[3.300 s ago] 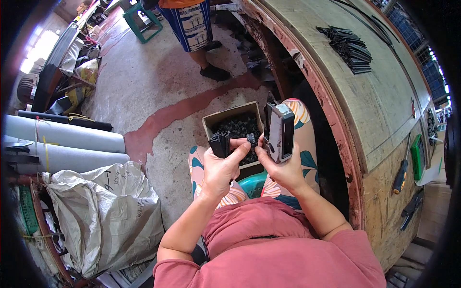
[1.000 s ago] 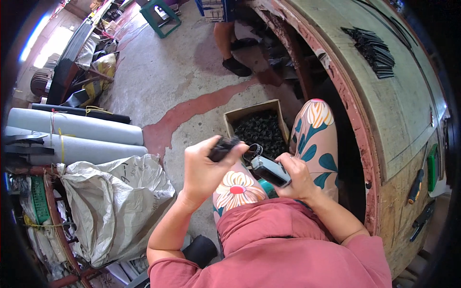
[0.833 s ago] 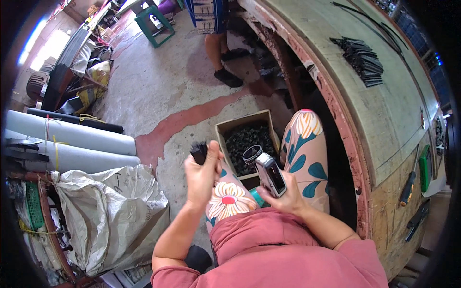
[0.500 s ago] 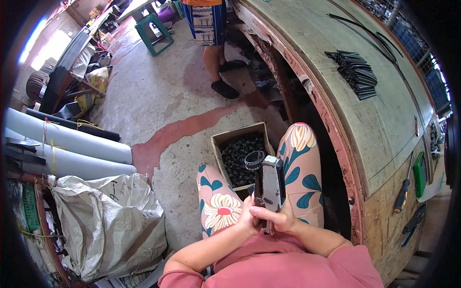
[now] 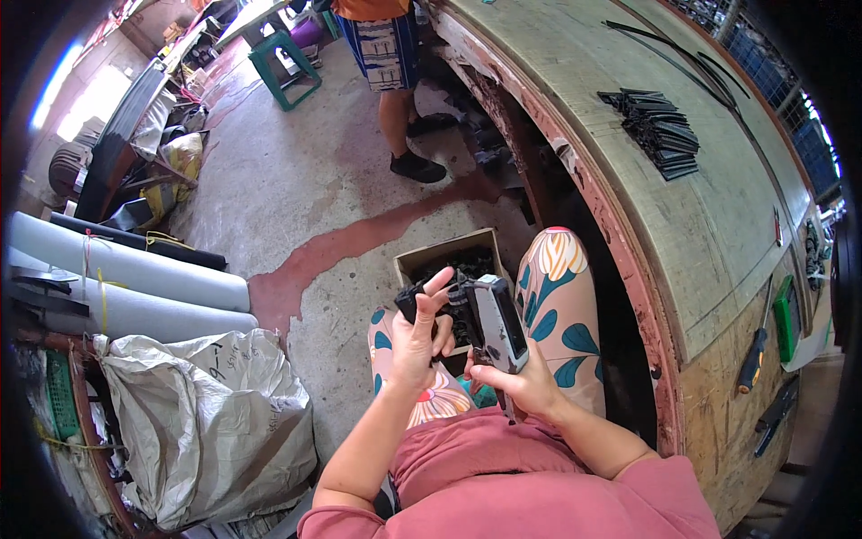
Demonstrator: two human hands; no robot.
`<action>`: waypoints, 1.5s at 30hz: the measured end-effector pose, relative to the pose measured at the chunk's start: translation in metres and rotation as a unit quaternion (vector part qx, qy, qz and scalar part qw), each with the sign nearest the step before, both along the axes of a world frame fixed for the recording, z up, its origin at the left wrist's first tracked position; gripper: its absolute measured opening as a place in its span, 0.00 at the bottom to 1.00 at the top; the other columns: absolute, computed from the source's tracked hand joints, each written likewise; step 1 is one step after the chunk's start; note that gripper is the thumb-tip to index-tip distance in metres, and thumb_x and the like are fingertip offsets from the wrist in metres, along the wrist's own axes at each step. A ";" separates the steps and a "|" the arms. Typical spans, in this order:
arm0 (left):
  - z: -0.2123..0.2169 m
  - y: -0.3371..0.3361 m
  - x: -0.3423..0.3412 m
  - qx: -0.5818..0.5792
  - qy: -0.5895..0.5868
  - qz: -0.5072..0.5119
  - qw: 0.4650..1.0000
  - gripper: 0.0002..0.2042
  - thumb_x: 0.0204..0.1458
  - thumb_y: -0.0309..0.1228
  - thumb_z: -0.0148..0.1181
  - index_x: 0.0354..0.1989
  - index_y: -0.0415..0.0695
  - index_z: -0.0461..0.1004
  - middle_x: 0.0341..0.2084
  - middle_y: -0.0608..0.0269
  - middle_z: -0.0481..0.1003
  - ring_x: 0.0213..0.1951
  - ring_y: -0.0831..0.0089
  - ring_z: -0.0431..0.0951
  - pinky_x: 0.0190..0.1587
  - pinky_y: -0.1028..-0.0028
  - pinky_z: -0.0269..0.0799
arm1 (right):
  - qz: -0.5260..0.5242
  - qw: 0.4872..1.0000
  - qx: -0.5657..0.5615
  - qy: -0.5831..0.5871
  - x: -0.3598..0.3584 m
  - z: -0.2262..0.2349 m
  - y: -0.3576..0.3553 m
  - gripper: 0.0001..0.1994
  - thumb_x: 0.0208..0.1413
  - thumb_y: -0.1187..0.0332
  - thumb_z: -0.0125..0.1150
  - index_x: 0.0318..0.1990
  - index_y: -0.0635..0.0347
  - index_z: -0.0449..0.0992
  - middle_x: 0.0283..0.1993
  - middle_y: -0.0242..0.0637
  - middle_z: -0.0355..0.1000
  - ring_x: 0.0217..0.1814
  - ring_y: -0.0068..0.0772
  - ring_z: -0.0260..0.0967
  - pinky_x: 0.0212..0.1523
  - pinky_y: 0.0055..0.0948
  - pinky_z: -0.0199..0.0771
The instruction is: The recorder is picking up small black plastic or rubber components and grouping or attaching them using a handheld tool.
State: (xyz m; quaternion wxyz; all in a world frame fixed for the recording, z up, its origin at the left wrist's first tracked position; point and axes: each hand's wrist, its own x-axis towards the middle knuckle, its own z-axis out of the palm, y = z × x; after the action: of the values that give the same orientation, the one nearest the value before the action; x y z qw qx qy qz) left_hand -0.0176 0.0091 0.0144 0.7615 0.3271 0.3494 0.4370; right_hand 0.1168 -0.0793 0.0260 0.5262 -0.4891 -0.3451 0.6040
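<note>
Compared with the view half a second earlier, the two hands have separated. They were then clasped together low on the grey handheld tool (image 5: 496, 322); the left hand (image 5: 418, 334) has since moved up and to the left and now grips a small black part (image 5: 409, 301), fingers curled around it with the index finger extended toward the tool head. The right hand (image 5: 523, 384) remains closed around the lower end of the tool, which stands upright and slightly tilted above the person's lap, between the knees in floral trousers.

Item count:
- One grey tool, held in the right hand.
- One black part, held in the left hand, just beside the tool.
- One open cardboard box (image 5: 446, 254) on the floor directly beyond the hands, filled with black parts; their number cannot be determined.
- One stack of black strips (image 5: 660, 131) on the wooden workbench (image 5: 628, 193), well apart from the hands.
- Two grey rolls (image 5: 126, 283) at the left.
- One large sack (image 5: 211, 413) below the rolls.
- One second person (image 5: 388, 63) standing near a green stool (image 5: 284, 63).
</note>
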 end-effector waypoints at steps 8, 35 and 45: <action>0.021 0.017 0.001 -0.076 -0.006 -0.104 0.992 0.21 0.51 0.34 0.60 0.52 0.41 0.67 0.21 0.74 0.68 0.13 0.90 0.56 0.15 0.85 0.55 | 0.025 0.999 -0.041 -0.009 0.003 -0.001 0.000 0.11 0.46 0.77 0.60 0.38 0.71 0.70 0.31 0.40 0.72 0.30 0.30 0.72 0.31 0.28 0.74; -0.004 0.038 0.001 0.034 0.189 -0.044 0.980 0.24 0.52 0.38 0.59 0.54 0.38 0.65 0.45 0.59 0.72 0.16 0.89 0.58 0.22 0.83 0.64 | 0.042 0.996 -0.067 -0.043 0.012 -0.023 -0.019 0.10 0.43 0.72 0.60 0.35 0.66 0.74 0.31 0.35 0.74 0.31 0.23 0.71 0.36 0.25 0.71; -0.029 0.020 -0.017 -0.182 0.015 -0.070 0.981 0.17 0.55 0.28 0.53 0.52 0.37 0.64 0.33 0.59 0.73 0.33 0.72 0.76 0.40 0.68 0.76 | -0.088 0.991 -0.092 0.037 0.032 -0.028 -0.009 0.08 0.46 0.74 0.60 0.35 0.66 0.73 0.30 0.33 0.73 0.28 0.24 0.70 0.32 0.23 0.70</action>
State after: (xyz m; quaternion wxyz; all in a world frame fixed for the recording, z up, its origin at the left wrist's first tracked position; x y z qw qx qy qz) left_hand -0.0350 0.0294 -0.0149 0.8319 0.2127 0.4106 0.3066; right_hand 0.1483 -0.0881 -0.0021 0.5423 -0.5414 -0.2240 0.6022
